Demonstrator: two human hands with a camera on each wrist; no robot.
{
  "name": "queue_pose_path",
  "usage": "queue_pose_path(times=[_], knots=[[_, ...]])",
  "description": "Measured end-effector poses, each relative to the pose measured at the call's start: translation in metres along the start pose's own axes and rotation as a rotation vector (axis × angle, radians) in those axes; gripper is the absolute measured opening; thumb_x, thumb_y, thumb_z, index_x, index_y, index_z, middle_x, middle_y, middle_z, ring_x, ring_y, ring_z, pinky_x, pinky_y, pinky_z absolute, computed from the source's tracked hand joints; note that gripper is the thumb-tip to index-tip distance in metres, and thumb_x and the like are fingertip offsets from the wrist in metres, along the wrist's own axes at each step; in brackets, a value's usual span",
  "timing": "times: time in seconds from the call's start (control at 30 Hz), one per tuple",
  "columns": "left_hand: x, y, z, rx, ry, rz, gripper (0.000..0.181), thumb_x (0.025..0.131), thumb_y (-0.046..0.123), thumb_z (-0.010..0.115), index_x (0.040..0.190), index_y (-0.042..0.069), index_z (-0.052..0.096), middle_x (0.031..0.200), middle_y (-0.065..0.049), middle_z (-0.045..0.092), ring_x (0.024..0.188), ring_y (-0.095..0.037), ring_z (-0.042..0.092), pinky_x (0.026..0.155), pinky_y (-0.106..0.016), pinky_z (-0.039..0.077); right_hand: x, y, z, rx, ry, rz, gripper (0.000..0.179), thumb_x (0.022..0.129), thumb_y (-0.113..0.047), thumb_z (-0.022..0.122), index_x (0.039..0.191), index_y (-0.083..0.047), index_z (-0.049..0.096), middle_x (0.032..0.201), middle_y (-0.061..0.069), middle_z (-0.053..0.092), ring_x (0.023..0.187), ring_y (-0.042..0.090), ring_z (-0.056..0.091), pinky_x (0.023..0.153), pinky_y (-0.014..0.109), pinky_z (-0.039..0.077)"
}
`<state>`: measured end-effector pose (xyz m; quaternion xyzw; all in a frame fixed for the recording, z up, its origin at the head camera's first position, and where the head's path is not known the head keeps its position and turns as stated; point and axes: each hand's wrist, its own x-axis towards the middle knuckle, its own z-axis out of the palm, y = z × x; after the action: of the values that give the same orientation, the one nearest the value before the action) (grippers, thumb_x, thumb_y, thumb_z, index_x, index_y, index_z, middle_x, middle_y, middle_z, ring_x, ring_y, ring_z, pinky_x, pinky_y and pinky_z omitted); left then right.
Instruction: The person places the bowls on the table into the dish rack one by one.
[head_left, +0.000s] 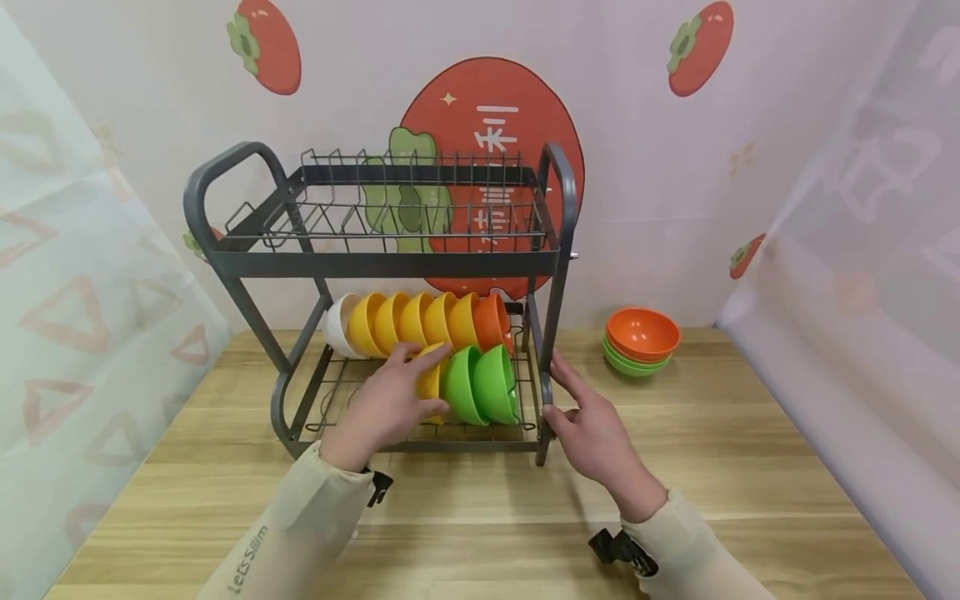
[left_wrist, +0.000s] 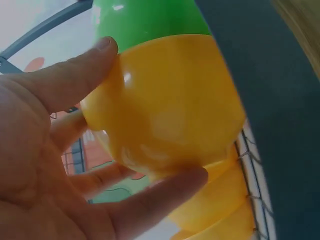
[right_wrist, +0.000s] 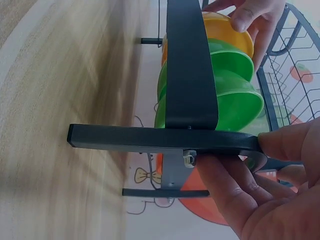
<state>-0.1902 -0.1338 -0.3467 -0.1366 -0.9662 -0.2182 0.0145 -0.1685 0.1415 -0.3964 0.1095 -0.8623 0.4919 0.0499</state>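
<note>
My left hand [head_left: 386, 402] grips a yellow bowl [left_wrist: 165, 105] standing on edge in the front row of the dish rack's lower tier. The thumb lies at its rim and the fingers spread round its outside. Right beside it stand two green bowls [head_left: 480, 385], also on edge. With my right hand [head_left: 596, 429] I hold the right front post of the dark dish rack [head_left: 546, 400]; in the right wrist view the thumb is on one side of the bar and the fingers on the other.
Behind, a row holds a white bowl [head_left: 341, 327], several yellow bowls [head_left: 401, 321] and an orange bowl [head_left: 491, 321]. The rack's upper wire tier [head_left: 390, 225] overhangs them. To the right, nested orange and green bowls [head_left: 641, 337] sit on the wooden table [head_left: 720, 467].
</note>
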Motion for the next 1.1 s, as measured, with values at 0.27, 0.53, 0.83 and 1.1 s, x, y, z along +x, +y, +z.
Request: queue_pose_path(times=[0.27,0.53,0.83,1.1], knots=[[0.006,-0.003,0.007,-0.049,-0.030,0.015,0.084,0.084,0.033,0.081,0.156,0.026,0.037,0.147,-0.016,0.038,0.114,-0.032,0.055,0.098,-0.047,0.046,-0.001,-0.002,0.001,-0.010,-0.003,0.007,0.077,0.097,-0.006,0.063,0.160,-0.028,0.025,0.154,0.004,0.041,0.083,0.019,0.072,0.046,0.031,0.046],[0.006,-0.009,0.009,-0.119,-0.040,-0.009,0.085,0.086,0.034,0.080,0.157,0.026,0.034,0.150,-0.018,0.037,0.125,-0.037,0.050,0.103,-0.053,0.041,-0.001,-0.002,0.001,-0.016,0.002,0.000,0.076,0.097,-0.006,0.063,0.160,-0.027,0.025,0.153,0.005,0.042,0.087,0.022,0.072,0.046,0.031,0.047],[0.005,-0.012,0.013,-0.205,-0.047,-0.050,0.085,0.089,0.038,0.076,0.159,0.026,0.029,0.153,-0.020,0.031,0.126,-0.040,0.049,0.103,-0.057,0.039,-0.001,-0.002,-0.001,-0.018,0.008,0.012,0.076,0.097,-0.007,0.064,0.159,-0.028,0.026,0.153,0.004,0.043,0.083,0.019,0.072,0.048,0.031,0.048],[-0.012,0.022,-0.003,-0.416,0.333,-0.133,0.066,0.093,0.034,0.068,0.148,0.007,0.043,0.135,-0.020,0.045,0.115,-0.038,0.050,0.096,-0.053,0.045,-0.001,-0.001,-0.001,-0.004,-0.003,0.009,0.076,0.097,-0.007,0.063,0.159,-0.029,0.026,0.153,0.005,0.042,0.076,0.017,0.071,0.046,0.030,0.046]])
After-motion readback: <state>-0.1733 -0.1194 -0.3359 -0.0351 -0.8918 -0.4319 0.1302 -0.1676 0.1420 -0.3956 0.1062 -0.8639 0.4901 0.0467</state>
